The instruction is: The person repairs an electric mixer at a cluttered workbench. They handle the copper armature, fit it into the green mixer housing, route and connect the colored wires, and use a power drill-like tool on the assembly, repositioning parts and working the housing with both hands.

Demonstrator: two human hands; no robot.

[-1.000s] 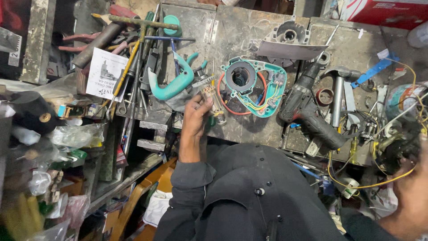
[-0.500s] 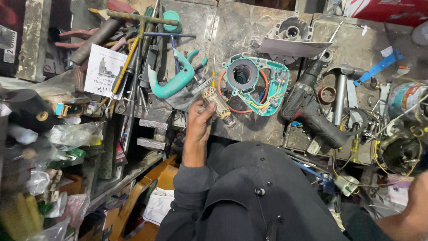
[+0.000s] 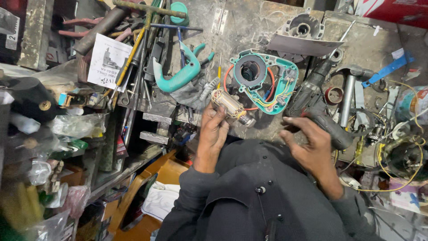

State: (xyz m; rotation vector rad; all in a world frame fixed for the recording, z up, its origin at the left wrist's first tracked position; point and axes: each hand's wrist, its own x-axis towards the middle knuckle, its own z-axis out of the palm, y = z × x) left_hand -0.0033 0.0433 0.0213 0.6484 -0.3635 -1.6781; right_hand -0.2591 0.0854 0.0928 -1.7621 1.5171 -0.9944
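Observation:
My left hand (image 3: 213, 134) grips a small motor armature (image 3: 231, 107) with copper windings, held just above the bench's near edge. Behind it lies an opened teal tool housing (image 3: 261, 80) with a round stator and coloured wires inside. My right hand (image 3: 310, 143) hovers open, fingers spread, beside the handle of a black power drill (image 3: 314, 105) and holds nothing. A separate teal handle half (image 3: 180, 76) lies left of the housing.
The grey bench (image 3: 245, 27) is crowded: a hammer (image 3: 350, 91), a metal motor casing (image 3: 301, 29), pliers, screwdrivers and a paper leaflet (image 3: 107, 60) at left. Yellow wires (image 3: 401, 178) tangle at right. Bags and clutter fill the left shelves (image 3: 58, 129).
My left hand has lifted the armature clear of the bench and drawn it nearer. My right hand has come in from the right edge toward the drill, fingers spread.

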